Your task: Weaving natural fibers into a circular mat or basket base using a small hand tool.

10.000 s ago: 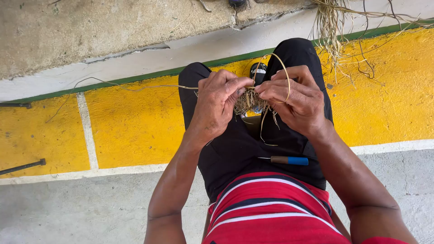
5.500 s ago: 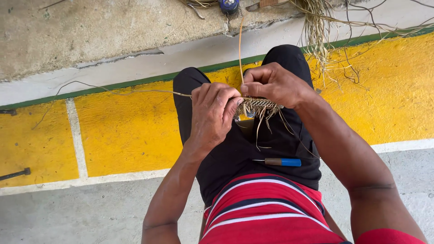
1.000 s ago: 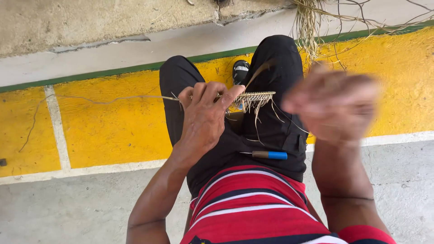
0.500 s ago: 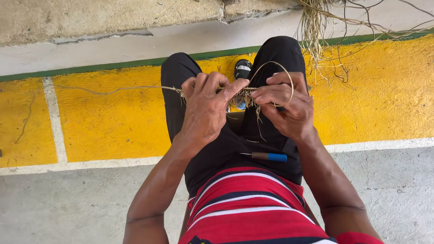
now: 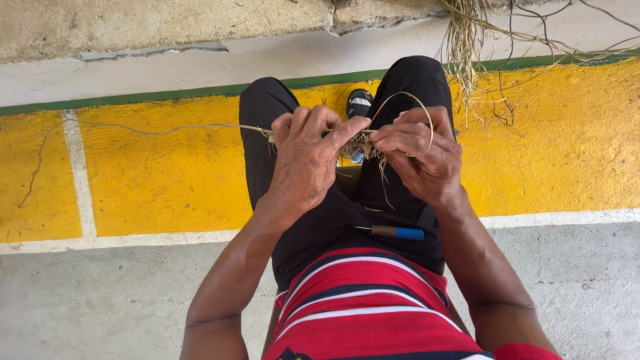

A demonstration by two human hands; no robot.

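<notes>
Blue-handled tool (image 5: 399, 232) on lap, at six o'clock of both hands. Left hand (image 5: 308, 159), fingers curled tight, pinches woven fibre piece (image 5: 360, 143); right hand (image 5: 421, 152) at its three o'clock, fingertips pinched on looped fibre strand (image 5: 427, 120). Loose fibre bundle (image 5: 463, 40) at one o'clock, well apart.

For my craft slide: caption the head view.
Seated person's left hand and right hand work a looped fibre strand into a woven strip above a blue-handled tool.
</notes>
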